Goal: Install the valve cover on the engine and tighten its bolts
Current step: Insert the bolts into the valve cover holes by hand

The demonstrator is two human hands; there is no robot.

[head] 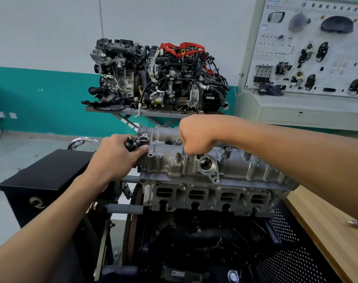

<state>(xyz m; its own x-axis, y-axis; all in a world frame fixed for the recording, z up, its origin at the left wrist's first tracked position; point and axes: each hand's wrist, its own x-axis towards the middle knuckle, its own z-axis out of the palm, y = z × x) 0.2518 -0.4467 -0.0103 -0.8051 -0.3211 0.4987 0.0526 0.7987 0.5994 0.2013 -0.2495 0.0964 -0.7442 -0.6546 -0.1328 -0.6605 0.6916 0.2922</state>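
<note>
From the head camera, the grey valve cover point(174, 166) sits on top of the engine point(210, 197). It is long. It runs across the view from the left end, a bit farther away, to the right end, a bit closer.

The right hand point(194, 135) is over the middle of the cover. Its fingers are curled down, and the tips pinch the top of a bolt point(186, 158). The bolt stands straight up in its hole, right under the fingertips. So the hand does not need to travel, I think. It only needs to turn the bolt on the spot.

The left hand point(115, 156) is at the left end of the cover. Its fingers are curled round some small dark pieces point(132, 142). I cannot tell what they are. The thumb presses against the cover's end, which looks like it holds the cover in place.

A second bolt point(223, 158) and a third bolt point(256, 161) stand up farther right along the near edge. The right hand is the closer one to them. The left hand is well apart from them. My guess is that the bolts are going in by hand first, one after another, from the middle toward the right.

A wooden bench point(321, 225) is at the right.
</note>
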